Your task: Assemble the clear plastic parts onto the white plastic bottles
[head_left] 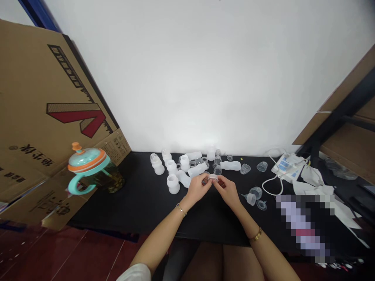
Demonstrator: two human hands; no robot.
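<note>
My left hand (198,189) and my right hand (227,192) meet over the black table, fingers closed on opposite sides of a small white ring-shaped bottle collar (213,177). Details of its inside are too small to make out. Just beyond the left fingers lies a translucent white bottle (198,169). An open-necked bottle (174,184) stands upright to the left, near several others, some with clear tops. Another bottle (230,166) lies beyond my right hand. Right of that hand are a clear dome cap (256,191), a small translucent cup-like piece (251,199) and a clear nipple-like disc (261,205).
On the left, a jug (102,169) with a turquoise handle and orange-trimmed lid stands before a large cardboard box (43,101). White bags (288,166) with cord handles and crumpled paper lie right. A white wall (205,78) rises behind the table (140,207).
</note>
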